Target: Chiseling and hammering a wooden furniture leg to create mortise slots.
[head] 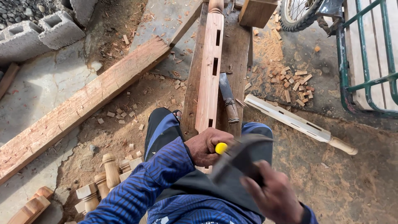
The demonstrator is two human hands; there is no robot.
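Gripping a chisel by its yellow-capped handle (pixel 221 148), the left hand (pixel 206 145) is closing its grip fully around the tool, near the close end of a long reddish wooden post (pixel 209 70). The post is lying lengthwise on a narrow wooden desk (pixel 237 54) and is showing rectangular mortise slots along its face. The right hand (pixel 275 197) is clamping its grip on a dark, blurred striking tool (pixel 238 155), held just beside the yellow cap; its exact kind cannot be told. A second blade tool (pixel 228 99) is lying on the desk beside the post. A pale slotted post (pixel 298 123) is resting on the ground to the right, among wood chips (pixel 294 81). Turned wooden legs (pixel 105 174) are lying at lower left, near a rough beam (pixel 83 105).
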